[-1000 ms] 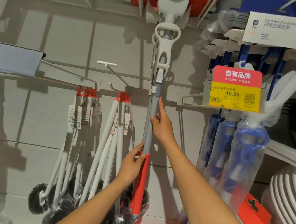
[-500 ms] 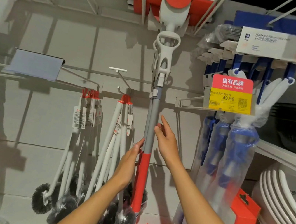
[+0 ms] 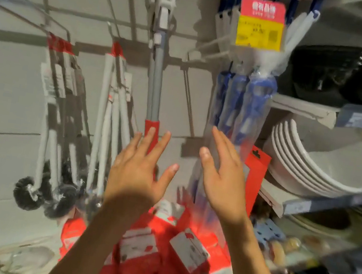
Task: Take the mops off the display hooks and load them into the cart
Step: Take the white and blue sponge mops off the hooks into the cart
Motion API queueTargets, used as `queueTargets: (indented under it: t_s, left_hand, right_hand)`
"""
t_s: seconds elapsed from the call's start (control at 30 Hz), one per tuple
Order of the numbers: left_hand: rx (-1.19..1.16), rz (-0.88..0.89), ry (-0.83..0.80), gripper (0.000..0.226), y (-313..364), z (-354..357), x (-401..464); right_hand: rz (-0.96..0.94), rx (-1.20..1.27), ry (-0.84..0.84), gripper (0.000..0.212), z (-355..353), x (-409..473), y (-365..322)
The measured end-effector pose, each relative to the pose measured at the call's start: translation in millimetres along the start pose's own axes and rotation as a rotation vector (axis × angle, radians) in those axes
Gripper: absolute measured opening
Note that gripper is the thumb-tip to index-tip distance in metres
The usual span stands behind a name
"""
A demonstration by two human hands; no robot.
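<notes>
Hanging from its hook, the grey-and-red mop (image 3: 155, 90) stays on the display, pole upright, with no hand around it. Half a second ago the left hand gripped the pole at the red sleeve and the right touched it higher up; now both have come off. The left hand (image 3: 138, 172) is spread open in front of the red section, and whether its fingertips touch is unclear. The right hand (image 3: 223, 179) is open too, fingers straight, before the bagged blue mops (image 3: 242, 104). No cart shows, so loading has probably not begun; the blue mops may be next.
</notes>
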State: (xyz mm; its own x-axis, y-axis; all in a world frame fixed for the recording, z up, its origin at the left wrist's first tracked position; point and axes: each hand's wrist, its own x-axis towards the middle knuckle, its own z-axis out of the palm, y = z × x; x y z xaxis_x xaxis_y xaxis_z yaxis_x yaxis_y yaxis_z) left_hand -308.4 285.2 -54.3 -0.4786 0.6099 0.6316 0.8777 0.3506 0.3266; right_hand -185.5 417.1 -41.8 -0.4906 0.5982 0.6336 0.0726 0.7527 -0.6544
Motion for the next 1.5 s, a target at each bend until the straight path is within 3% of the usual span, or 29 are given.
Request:
queueTargets:
  t_s: [0.17, 0.3, 0.37, 0.57, 0.9, 1.27, 1.5]
  left_hand:
    - [-0.142, 0.081, 0.030, 0.066, 32, 24, -38]
    - [-0.196, 0.336, 0.129, 0.056, 68, 37, -64]
    - [-0.252, 0.373, 0.124, 0.054, 89, 43, -78]
    - [-0.321, 0.302, -0.252, 0.067, 167, 47, -134]
    - [-0.521, 0.356, -0.605, 0.072, 316, 31, -314]
    - [-0.624, 0.470, -0.917, 0.081, 432, 7, -451]
    - [-0.611, 0.605, -1.069, 0.061, 485, 3, -498]
  right_hand:
    - [0.111, -0.205, 0.026, 0.072, -40, -57, 12]
    - [0.197, -0.298, 0.082, 0.073, -77, -102, 14]
    - [0.238, -0.321, 0.118, 0.072, -99, -127, 15]
    - [0.361, -0.380, 0.220, 0.072, -182, -222, 9]
    - [0.665, -0.459, 0.335, 0.070, -315, -445, -25]
    - [0.910, -0.541, 0.493, 0.076, -398, -601, -79]
    - [1.023, -0.608, 0.609, 0.072, -432, -655, -97]
